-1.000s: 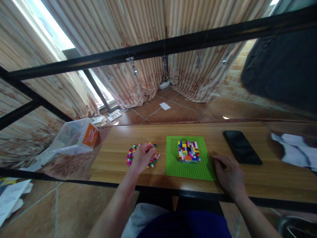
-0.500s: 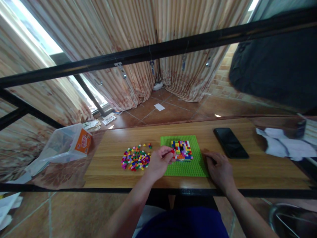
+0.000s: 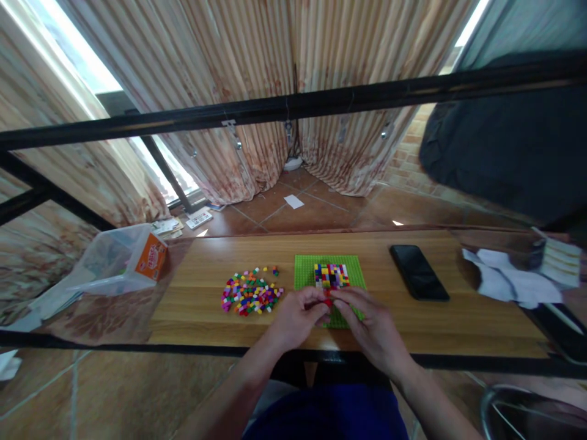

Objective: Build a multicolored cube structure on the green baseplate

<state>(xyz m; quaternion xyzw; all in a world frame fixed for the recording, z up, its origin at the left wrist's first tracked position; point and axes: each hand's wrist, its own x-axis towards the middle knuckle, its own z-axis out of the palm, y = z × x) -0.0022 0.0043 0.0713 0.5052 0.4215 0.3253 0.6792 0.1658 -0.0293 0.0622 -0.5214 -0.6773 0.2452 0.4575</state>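
Both hands meet over the near part of a green studded baseplate [image 3: 305,264]. Between their fingertips is a small red brick [image 3: 328,302], partly covered by the fingers. My left hand [image 3: 300,318] pinches it from the left, closed. From the right, my right hand [image 3: 373,324] is closed with thumb and forefinger at the same brick. Just beyond the fingers, a block built of many-coloured bricks [image 3: 331,274] stands on the baseplate; the hands hide its near side. Left of my left hand lies a loose pile of small coloured bricks [image 3: 250,293].
A black phone [image 3: 419,272] lies on the wooden table [image 3: 192,305], right of the baseplate. Crumpled white paper [image 3: 513,275] is at the far right. A clear plastic tub [image 3: 114,260] with an orange label stands at the left. A black bar [image 3: 257,110] crosses beyond the table.
My right hand has left the baseplate's right edge and come leftward to meet my left hand at the red brick. The left hand has drawn slightly nearer me. The camera view has shifted slightly.
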